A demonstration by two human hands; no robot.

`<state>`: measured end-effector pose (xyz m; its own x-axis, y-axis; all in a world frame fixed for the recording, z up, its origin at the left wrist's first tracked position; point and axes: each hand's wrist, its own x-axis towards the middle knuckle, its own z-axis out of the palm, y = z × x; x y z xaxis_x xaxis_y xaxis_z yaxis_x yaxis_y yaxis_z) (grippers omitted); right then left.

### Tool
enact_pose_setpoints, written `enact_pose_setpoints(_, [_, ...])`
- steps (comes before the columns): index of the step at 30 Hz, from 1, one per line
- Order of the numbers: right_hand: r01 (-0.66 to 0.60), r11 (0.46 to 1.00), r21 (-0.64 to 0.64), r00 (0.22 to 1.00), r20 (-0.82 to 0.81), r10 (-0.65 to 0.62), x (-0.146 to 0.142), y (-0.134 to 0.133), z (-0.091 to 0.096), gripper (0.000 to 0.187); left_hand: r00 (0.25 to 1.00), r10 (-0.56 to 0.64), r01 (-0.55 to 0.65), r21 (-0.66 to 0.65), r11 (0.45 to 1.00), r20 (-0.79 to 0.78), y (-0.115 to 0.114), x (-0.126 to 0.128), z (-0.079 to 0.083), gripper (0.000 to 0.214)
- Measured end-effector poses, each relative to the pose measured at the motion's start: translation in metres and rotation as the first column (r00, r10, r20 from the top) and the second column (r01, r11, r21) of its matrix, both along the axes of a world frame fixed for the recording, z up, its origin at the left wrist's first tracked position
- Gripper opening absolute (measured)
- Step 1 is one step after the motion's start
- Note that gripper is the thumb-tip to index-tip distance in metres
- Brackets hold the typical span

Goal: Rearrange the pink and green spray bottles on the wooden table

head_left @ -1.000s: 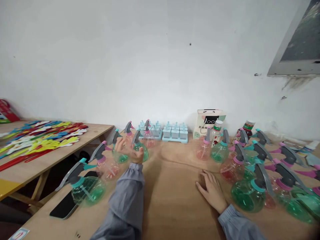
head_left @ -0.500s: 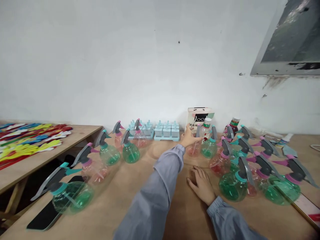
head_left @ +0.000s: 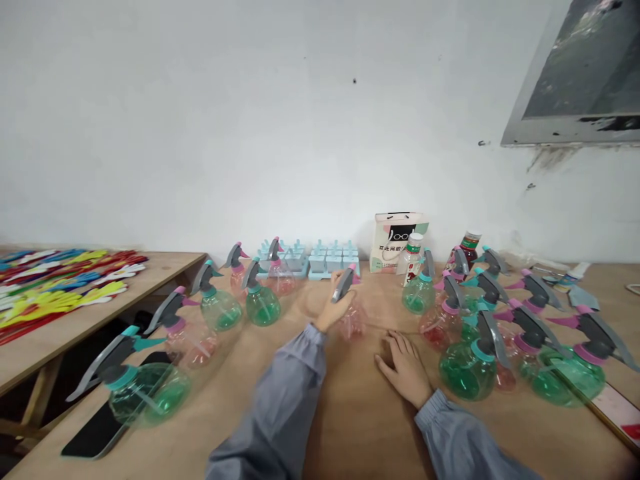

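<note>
The pink spray bottle point(head_left: 354, 321) is at the centre of the frame; my left hand point(head_left: 334, 311) has its grip closed around its neck; I should keep it upright, I think; my right hand point(head_left: 409, 375) rests spread on the desk point(head_left: 360, 420), without holding; crowded spray bottles point(head_left: 466, 373), right of frame, narrow the room; pale-blue moulds point(head_left: 334, 267) stand behind.

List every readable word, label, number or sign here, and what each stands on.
"互连网眼": cream paper bag with a printed glasses picture; the line's end is unclear.
Too small to read: the bag's smaller print, and labels on the clear white-capped bottle and dark-red white-capped bottle.
Unreadable: red marking on the flat pale-pink sheet.
Nothing else is legible.
</note>
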<state>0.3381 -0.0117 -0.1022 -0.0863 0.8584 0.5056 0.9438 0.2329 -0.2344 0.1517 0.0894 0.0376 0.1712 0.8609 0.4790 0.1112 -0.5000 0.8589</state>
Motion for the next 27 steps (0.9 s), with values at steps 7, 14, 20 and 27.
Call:
enact_pose_setpoints(7, [-0.003, 1.0, 0.0, 1.0, 0.003, 0.003, 0.0, 0.001, 0.0, 0.037, 0.979, -0.031, 0.048, -0.079, 0.996, 0.202, -0.074, -0.068, 0.02, 0.042])
enact_pose_setpoints(14, [0.0, 1.0, 0.002, 1.0, 0.001, 0.0, 0.002, 0.002, -0.001, 0.037, 0.975, 0.084, -0.043, -0.197, 0.98, 0.206, -0.1, -0.07, 0.025, 0.043])
enact_pose_setpoints(20, [0.002, 1.0, 0.02, 1.0, 0.002, -0.002, 0.002, 0.003, -0.004, 0.036, 0.99, 0.016, 0.016, -0.226, 0.974, 0.138, -0.108, -0.065, 0.024, 0.047])
enact_pose_setpoints(27, [-0.01, 1.0, 0.017, 1.0, 0.003, 0.01, 0.003, 0.003, -0.003, 0.037, 0.988, 0.011, 0.02, -0.198, 0.98, 0.152, -0.109, -0.066, 0.014, 0.046])
